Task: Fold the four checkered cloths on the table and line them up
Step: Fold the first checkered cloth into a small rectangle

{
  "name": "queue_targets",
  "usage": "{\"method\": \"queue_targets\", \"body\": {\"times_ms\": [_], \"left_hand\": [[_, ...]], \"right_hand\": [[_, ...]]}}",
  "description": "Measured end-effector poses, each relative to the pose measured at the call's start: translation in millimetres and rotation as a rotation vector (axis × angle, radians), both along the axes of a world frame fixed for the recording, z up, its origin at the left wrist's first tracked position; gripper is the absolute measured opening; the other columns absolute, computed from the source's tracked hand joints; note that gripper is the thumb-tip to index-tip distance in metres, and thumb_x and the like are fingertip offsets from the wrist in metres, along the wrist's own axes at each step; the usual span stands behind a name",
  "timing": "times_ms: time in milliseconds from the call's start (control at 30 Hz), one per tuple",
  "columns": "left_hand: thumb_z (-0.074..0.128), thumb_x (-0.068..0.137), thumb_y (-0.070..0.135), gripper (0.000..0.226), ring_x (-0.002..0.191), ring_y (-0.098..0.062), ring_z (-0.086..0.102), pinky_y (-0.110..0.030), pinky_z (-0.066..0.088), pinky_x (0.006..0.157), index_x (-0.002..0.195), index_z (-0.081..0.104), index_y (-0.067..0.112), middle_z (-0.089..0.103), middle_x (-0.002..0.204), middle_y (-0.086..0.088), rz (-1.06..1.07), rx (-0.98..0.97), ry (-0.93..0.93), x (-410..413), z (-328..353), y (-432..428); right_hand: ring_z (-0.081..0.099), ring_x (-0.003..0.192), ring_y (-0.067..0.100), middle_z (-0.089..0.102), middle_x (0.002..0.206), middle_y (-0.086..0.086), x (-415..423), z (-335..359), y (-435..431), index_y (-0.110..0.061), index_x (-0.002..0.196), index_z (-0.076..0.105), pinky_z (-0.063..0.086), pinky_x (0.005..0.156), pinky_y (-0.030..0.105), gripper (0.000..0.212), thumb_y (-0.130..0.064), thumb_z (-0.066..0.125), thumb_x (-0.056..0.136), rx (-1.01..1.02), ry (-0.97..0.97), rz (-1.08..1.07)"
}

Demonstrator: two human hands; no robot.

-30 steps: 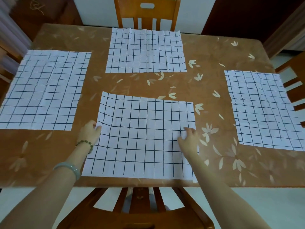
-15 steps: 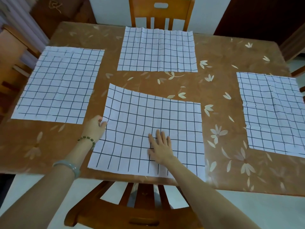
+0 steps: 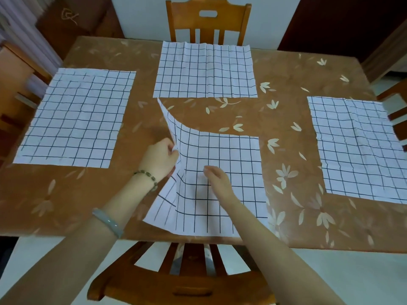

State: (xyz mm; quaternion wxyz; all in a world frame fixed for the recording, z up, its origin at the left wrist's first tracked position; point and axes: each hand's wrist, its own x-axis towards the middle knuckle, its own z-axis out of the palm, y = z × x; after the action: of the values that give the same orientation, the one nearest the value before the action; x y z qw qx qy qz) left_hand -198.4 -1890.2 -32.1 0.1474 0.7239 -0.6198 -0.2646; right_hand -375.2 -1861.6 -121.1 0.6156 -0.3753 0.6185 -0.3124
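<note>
Several white cloths with a black grid lie on the brown flowered table [image 3: 286, 137]. The near cloth [image 3: 231, 164] is in front of me; my left hand [image 3: 160, 158] pinches its left edge and holds that side lifted, so its far left corner stands up. My right hand [image 3: 217, 180] presses flat on the middle of the same cloth, fingers together. The left cloth [image 3: 74, 117], the far cloth [image 3: 206, 71] and the right cloth [image 3: 356, 146] lie spread flat and untouched.
A wooden chair [image 3: 208, 20] stands behind the table's far edge, another chair back [image 3: 180, 280] is right below me at the near edge. More chairs stand at the left and right sides. The right cloth reaches close to the table's right edge.
My left hand has gripped the near cloth's left edge and raised it toward the right. My right hand slid from the cloth's right side to its middle.
</note>
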Motion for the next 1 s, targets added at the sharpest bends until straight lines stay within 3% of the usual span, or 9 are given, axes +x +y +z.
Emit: {"method": "queue_targets", "body": {"times_ms": [133, 300, 400, 500, 567, 667, 767, 867, 1000], "left_hand": [[0.048, 0.09, 0.019, 0.007, 0.052, -0.013, 0.064, -0.018, 0.039, 0.049, 0.086, 0.054, 0.017, 0.06, 0.05, 0.003, -0.045, -0.012, 0.104, -49.2, 9.5, -2.2], [0.046, 0.092, 0.023, 0.011, 0.044, -0.01, 0.064, -0.016, 0.05, 0.049, 0.092, 0.055, 0.017, 0.065, 0.062, 0.002, -0.116, 0.072, 0.279, -107.1, 0.6, 2.0], [0.051, 0.091, 0.033, 0.023, 0.069, -0.015, 0.068, -0.027, 0.052, 0.066, 0.108, 0.057, 0.019, 0.067, 0.083, 0.003, -0.242, 0.1, 0.338, -130.5, -13.6, 7.6], [0.054, 0.091, 0.026, 0.026, 0.083, -0.012, 0.062, -0.022, 0.047, 0.075, 0.115, 0.06, 0.019, 0.063, 0.095, 0.006, -0.24, 0.038, 0.406, -129.9, -29.5, 14.2], [0.052, 0.092, 0.019, 0.024, 0.093, -0.016, 0.06, -0.025, 0.047, 0.085, 0.113, 0.062, 0.015, 0.064, 0.103, 0.002, -0.196, -0.055, 0.347, -113.2, -49.5, 13.5], [0.048, 0.095, 0.018, 0.033, 0.123, -0.024, 0.047, -0.032, 0.036, 0.102, 0.126, 0.055, 0.009, 0.056, 0.126, -0.007, -0.241, 0.003, 0.113, -78.9, -87.3, 11.3], [0.044, 0.098, 0.027, 0.05, 0.142, -0.022, 0.025, -0.037, 0.024, 0.114, 0.144, 0.036, 0.009, 0.035, 0.151, -0.005, -0.381, 0.078, -0.08, -60.5, -112.3, 16.3], [0.034, 0.1, 0.037, 0.058, 0.147, -0.016, 0.01, -0.036, 0.012, 0.118, 0.151, 0.018, 0.013, 0.015, 0.159, -0.001, -0.523, 0.118, -0.173, -57.0, -129.1, 22.0], [0.006, 0.091, 0.055, 0.073, 0.148, -0.014, 0.0, -0.033, -0.001, 0.117, 0.152, 0.004, 0.015, 0.001, 0.161, 0.0, -0.603, 0.127, -0.298, -56.2, -146.6, 21.6]], "right_hand": [[0.061, 0.099, 0.022, 0.061, 0.1, 0.007, -17.4, 28.6, -14.9, -0.008, 0.105, 0.065, 0.054, 0.09, 0.037, 0.025, -0.028, 0.059, 0.092, 0.106, -0.387, -0.167], [0.059, 0.081, 0.018, 0.063, 0.095, 0.006, -54.2, 43.3, -25.3, -0.01, 0.106, 0.06, 0.047, 0.067, 0.032, 0.043, -0.049, 0.055, 0.088, 0.139, -0.519, -0.185], [0.063, 0.07, 0.015, 0.065, 0.076, 0.004, -73.6, 44.2, -25.6, -0.008, 0.086, 0.064, 0.048, 0.062, 0.028, 0.029, -0.035, 0.054, 0.092, 0.093, -0.428, -0.158], [0.065, 0.067, 0.015, 0.064, 0.076, 0.007, -91.6, 37.8, -26.4, -0.005, 0.083, 0.063, 0.053, 0.062, 0.024, 0.009, -0.008, 0.057, 0.087, 0.049, -0.211, -0.241], [0.063, 0.074, 0.023, 0.062, 0.077, 0.01, -104.7, 22.3, -27.7, -0.003, 0.082, 0.063, 0.053, 0.073, 0.034, 0.002, -0.004, 0.061, 0.081, 0.089, -0.092, -0.274], [0.05, 0.084, 0.021, 0.05, 0.083, 0.006, -121.1, -5.2, -27.4, -0.008, 0.084, 0.059, 0.043, 0.074, 0.036, 0.026, -0.021, 0.072, 0.065, 0.121, 0.113, -0.249], [0.043, 0.094, 0.014, 0.044, 0.097, 0.0, -131.7, -20.7, -26.2, -0.009, 0.093, 0.057, 0.036, 0.071, 0.023, 0.02, -0.008, 0.068, 0.076, 0.155, 0.289, -0.261], [0.039, 0.063, 0.014, 0.04, 0.071, -0.003, -139.3, -34.2, -25.9, -0.009, 0.073, 0.051, 0.027, 0.048, 0.017, 0.015, -0.001, 0.063, 0.077, 0.136, 0.386, -0.241], [0.03, 0.053, 0.01, 0.029, 0.061, -0.007, -140.5, -41.9, -28.8, -0.023, 0.06, 0.031, 0.023, 0.048, 0.019, 0.042, -0.004, 0.061, 0.081, 0.119, 0.45, -0.233]]}}
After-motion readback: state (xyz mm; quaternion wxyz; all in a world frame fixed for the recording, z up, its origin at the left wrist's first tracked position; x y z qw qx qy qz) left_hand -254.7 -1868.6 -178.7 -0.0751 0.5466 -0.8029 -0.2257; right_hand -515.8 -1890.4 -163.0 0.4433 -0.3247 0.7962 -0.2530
